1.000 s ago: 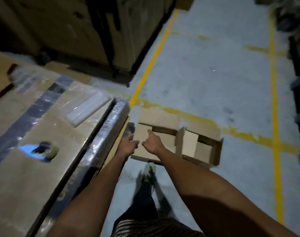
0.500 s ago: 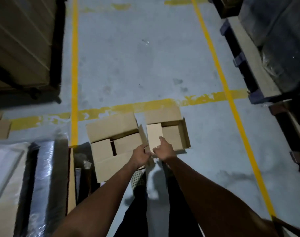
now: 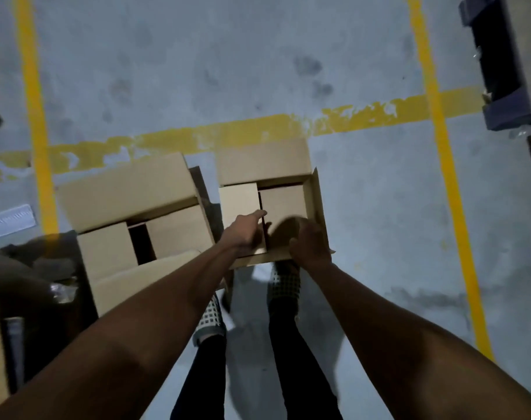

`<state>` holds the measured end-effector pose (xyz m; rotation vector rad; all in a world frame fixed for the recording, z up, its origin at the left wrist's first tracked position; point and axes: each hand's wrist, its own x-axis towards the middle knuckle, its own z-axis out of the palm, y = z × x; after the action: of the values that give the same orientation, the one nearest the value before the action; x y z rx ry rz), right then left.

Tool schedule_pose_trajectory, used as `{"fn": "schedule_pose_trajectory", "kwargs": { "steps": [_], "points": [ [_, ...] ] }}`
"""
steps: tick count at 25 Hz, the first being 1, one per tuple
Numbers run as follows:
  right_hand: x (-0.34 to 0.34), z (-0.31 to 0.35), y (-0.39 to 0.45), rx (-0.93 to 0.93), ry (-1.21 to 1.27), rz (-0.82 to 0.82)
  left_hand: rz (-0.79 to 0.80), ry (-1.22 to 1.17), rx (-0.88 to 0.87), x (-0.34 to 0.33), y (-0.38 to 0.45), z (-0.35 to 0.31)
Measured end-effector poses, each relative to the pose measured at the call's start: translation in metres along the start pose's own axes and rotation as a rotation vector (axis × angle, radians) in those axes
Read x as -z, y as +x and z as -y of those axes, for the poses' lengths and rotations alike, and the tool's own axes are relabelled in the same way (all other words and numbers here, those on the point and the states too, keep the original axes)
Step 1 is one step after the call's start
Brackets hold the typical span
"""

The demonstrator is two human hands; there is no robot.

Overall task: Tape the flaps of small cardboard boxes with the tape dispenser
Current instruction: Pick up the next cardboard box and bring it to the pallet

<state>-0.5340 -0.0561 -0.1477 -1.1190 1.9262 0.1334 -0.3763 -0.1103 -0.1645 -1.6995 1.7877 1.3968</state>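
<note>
**Both hands at the right-hand box on the floor; flaps untaped**

The grey concrete floor (image 3: 258,71) carries everything in view. It is marked with yellow painted lines (image 3: 440,165): two running away from the person near the left and right edges of the floor area, and one worn line crossing between them.

The larger brown cardboard box (image 3: 128,192) lies left of centre, just short of the crossing line. Its four flaps stand open and a dark gap shows between the two inner flaps.

The smaller brown cardboard box (image 3: 264,162) lies just beside it to the right, its far flap reaching up to the crossing line. Its outer flaps are open; the two inner flaps are folded down.

A dark blue pallet with a load (image 3: 506,71) sits at the far right edge of the floor, well apart from both boxes.

The person's legs in dark trousers and patterned shoes (image 3: 284,281) stand directly below the smaller box.

The left hand (image 3: 243,233) rests on the left inner flap of the smaller box, fingers extended and pointing forward, holding nothing. The right hand (image 3: 311,242) is at the near right corner of the same box, fingers curled down over the near edge; whether it actually grips the cardboard cannot be told.
</note>
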Motion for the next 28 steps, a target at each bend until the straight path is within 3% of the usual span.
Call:
{"fn": "schedule_pose_trajectory", "kwargs": {
  "steps": [3, 5, 8, 12, 14, 18, 21, 23, 25, 28],
  "points": [
    [-0.022, -0.033, 0.05, -0.089, -0.033, -0.178, 0.105, 0.236, 0.047, -0.037, 0.049, 0.003],
    [-0.025, -0.048, 0.064, -0.05, -0.174, -0.243, 0.097, 0.256, 0.054, -0.056, 0.071, 0.003],
    [-0.021, -0.065, 0.083, -0.099, -0.258, -0.131, 0.089, 0.248, 0.085, -0.069, 0.103, 0.005],
    [-0.023, -0.072, 0.096, -0.258, -0.094, 0.092, 0.098, 0.551, 0.182, -0.059, 0.115, 0.021],
    [-0.024, -0.074, 0.101, -0.271, -0.107, 0.101, 0.077, 0.573, 0.173, -0.047, 0.111, 0.03],
    [-0.034, -0.071, 0.107, -0.328, -0.038, 0.126, 0.095, 0.687, -0.107, -0.042, 0.121, 0.033],
    [-0.046, -0.069, 0.111, -0.421, 0.023, 0.087, 0.173, 0.71, 0.014, -0.061, 0.143, 0.016],
    [-0.044, -0.077, 0.11, -0.346, -0.061, 0.103, 0.197, 0.777, 0.14, -0.069, 0.145, 0.007],
    [-0.031, -0.089, 0.109, -0.215, -0.202, 0.118, 0.173, 0.774, 0.152, -0.076, 0.142, 0.007],
    [-0.022, -0.106, 0.114, -0.113, -0.293, 0.064, 0.073, 0.61, 0.195, -0.075, 0.126, 0.016]
  ]
}}
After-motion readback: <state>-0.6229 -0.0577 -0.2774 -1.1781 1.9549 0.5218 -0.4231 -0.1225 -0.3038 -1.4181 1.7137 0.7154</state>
